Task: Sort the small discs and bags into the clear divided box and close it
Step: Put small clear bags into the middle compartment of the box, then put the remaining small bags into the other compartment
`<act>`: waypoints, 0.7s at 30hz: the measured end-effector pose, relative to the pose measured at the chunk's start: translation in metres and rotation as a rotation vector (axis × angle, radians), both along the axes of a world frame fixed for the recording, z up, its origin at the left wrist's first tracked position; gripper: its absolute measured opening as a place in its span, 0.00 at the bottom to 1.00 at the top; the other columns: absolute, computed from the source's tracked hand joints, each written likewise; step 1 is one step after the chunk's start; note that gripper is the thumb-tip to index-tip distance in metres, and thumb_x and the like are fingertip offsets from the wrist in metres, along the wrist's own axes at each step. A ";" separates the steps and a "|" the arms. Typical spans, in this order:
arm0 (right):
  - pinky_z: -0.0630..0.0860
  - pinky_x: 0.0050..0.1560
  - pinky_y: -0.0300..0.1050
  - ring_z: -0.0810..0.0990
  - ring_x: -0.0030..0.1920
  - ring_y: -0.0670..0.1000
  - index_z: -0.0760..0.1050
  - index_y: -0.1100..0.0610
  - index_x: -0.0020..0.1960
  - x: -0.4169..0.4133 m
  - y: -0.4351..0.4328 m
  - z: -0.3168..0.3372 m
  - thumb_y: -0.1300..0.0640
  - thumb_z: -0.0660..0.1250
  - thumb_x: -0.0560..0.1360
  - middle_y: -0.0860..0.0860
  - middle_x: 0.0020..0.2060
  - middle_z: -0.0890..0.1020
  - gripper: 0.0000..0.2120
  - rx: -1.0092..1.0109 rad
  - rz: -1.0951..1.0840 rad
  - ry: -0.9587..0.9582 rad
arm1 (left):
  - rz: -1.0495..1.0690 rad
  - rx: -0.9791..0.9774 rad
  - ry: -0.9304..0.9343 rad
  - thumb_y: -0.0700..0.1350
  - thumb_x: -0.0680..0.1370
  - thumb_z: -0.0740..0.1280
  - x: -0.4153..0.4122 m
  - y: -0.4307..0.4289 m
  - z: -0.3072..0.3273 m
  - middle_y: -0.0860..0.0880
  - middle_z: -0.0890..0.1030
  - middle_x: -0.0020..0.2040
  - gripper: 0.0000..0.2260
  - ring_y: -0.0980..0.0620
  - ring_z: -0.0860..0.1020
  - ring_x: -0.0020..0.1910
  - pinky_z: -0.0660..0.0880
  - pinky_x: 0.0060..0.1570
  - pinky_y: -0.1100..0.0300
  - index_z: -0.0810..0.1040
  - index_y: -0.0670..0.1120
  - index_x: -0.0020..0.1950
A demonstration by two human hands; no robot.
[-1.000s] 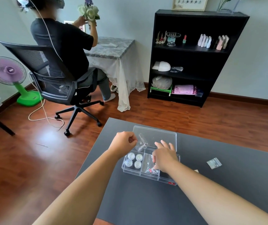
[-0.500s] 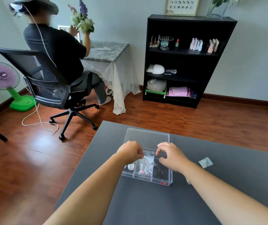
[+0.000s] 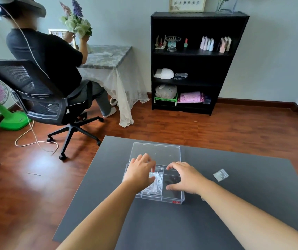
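My left hand and right hand lie spread, holding nothing, on the clear plastic divided box, its lid open behind. Bags are inside; one small clear bag waits on the grey table.

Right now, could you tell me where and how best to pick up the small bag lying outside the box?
Pinch the small bag by a corner or edge, coming from above with the right hand, which is nearer. It lies flat on the dark table, clear of the box, so a fingertip pinch probably suits its thin shape.
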State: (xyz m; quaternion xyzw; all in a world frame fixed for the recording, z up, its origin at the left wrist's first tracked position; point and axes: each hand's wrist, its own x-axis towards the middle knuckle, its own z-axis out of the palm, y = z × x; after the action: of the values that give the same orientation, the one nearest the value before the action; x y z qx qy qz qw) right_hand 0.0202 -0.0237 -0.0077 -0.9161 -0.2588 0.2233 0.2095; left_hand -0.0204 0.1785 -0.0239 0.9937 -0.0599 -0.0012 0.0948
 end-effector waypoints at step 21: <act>0.67 0.64 0.48 0.67 0.65 0.48 0.69 0.44 0.60 0.011 -0.014 -0.007 0.39 0.73 0.65 0.43 0.64 0.73 0.27 0.045 0.006 -0.029 | 0.036 -0.076 0.183 0.62 0.69 0.70 0.006 -0.002 -0.005 0.52 0.61 0.76 0.15 0.50 0.54 0.76 0.51 0.73 0.48 0.79 0.59 0.52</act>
State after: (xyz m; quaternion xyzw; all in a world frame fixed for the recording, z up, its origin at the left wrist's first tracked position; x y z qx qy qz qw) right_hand 0.0314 -0.0374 -0.0142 -0.9136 -0.2693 0.2046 0.2258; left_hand -0.0144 0.1762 -0.0292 0.9860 -0.0334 -0.0878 0.1374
